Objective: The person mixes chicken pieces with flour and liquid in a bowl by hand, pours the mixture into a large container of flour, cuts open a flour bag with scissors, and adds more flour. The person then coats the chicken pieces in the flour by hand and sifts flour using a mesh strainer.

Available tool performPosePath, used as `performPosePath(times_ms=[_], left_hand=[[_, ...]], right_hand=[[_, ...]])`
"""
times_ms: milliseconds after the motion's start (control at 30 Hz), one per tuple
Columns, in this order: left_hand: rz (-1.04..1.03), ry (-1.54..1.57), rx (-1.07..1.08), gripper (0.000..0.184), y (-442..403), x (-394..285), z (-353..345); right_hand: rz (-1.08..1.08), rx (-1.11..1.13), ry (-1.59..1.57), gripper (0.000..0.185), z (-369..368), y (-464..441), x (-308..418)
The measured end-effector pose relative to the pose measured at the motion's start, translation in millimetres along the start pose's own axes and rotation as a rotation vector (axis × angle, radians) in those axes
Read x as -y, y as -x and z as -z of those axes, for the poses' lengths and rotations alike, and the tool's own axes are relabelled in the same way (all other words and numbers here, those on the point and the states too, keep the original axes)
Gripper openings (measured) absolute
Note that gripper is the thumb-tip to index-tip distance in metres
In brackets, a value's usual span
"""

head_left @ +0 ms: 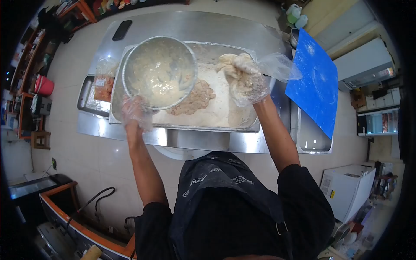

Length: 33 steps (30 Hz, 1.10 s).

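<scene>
I cannot tell whether my caked right hand [249, 83], near the tray's [203, 128] right edge, grips anything; should my left hand [135, 109], holding the bowl [149, 56] above the left edge, slip in its loose glove [146, 123], batter [164, 89] could spill onto the mid-tray mound [191, 102].

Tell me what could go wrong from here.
The left hand grips the bowl at its rim, and the right gives no support; if that grip slips, the wet mixture inside could spill onto the flour in the tray.

The right hand is coated in sticky mixture, so bits might drop off it.

A loose clear plastic bag lies close to that hand and might get smeared.
</scene>
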<state>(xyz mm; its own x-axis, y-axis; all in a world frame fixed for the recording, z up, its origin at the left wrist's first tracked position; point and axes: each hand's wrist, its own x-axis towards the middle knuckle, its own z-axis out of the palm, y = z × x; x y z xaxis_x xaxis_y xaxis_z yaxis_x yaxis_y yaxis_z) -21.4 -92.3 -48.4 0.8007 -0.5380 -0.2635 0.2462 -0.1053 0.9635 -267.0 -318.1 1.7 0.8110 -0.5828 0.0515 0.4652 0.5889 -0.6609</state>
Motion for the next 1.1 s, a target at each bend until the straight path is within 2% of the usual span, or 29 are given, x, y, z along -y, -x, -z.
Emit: performPosePath(times_ms=[133,200,267,300,333,433,500,567,600,633,667,700,767,800,867,933,1000,1067,1100], left_hand=[[-0.125,-0.221,0.017,0.021,23,12,-16],[-0.006,0.384,0.217,0.024,44,11,-47],[-0.124,0.352,0.253,0.025,71,10,-85],[-0.316,0.019,0.192,0.026,84,6,-106],[-0.509,-0.315,0.13,0.027,98,3,-126],[-0.563,-0.51,0.163,0.035,136,-8,-177],[-0.655,-0.511,0.235,0.034,137,6,-198],[-0.55,-0.381,0.23,0.027,152,16,-221],[-0.616,-0.596,0.248,0.017,152,26,-227],[-0.625,-0.696,0.304,0.015,155,34,-231],[-0.634,-0.792,0.361,0.014,159,38,-235],[-0.64,-0.883,0.418,0.015,163,42,-239],[-0.858,-0.987,0.446,0.014,172,43,-245],[-0.965,-1.041,0.451,0.014,176,44,-247],[-0.931,-0.952,0.449,0.013,183,44,-247],[-0.896,-0.937,0.419,0.013,179,48,-250],[-0.748,-0.82,0.436,0.015,181,43,-254],[-0.825,-0.831,0.458,0.017,179,39,-255],[-0.972,-0.906,0.471,0.017,173,37,-253]], right_hand=[[0.159,-0.024,0.398,0.025,-8,29,29],[0.291,-0.044,0.474,0.027,-42,56,50],[0.263,0.008,0.942,0.026,-45,66,64],[0.243,0.031,1.179,0.026,-42,68,70],[0.726,0.183,1.527,0.02,-12,60,62],[0.002,0.202,2.283,0.016,14,76,67],[-0.043,0.28,2.304,0.018,21,98,78],[-0.064,0.381,2.226,0.019,37,113,91],[-0.067,0.433,2.136,0.019,56,119,102],[-0.075,0.481,2.042,0.019,72,126,109],[-0.299,0.456,1.821,0.023,64,134,128],[-0.155,0.383,1.693,0.024,72,144,137],[0.114,0.246,1.431,0.028,91,167,153],[-0.005,0.168,1.368,0.03,89,178,161],[-0.219,0.016,1.217,0.034,80,193,169],[-0.2,0.161,1.443,0.033,82,199,161],[-0.147,0.278,1.787,0.03,81,200,156],[-0.064,0.374,2.234,0.026,78,198,146],[-0.115,0.362,2.205,0.026,76,191,146]])
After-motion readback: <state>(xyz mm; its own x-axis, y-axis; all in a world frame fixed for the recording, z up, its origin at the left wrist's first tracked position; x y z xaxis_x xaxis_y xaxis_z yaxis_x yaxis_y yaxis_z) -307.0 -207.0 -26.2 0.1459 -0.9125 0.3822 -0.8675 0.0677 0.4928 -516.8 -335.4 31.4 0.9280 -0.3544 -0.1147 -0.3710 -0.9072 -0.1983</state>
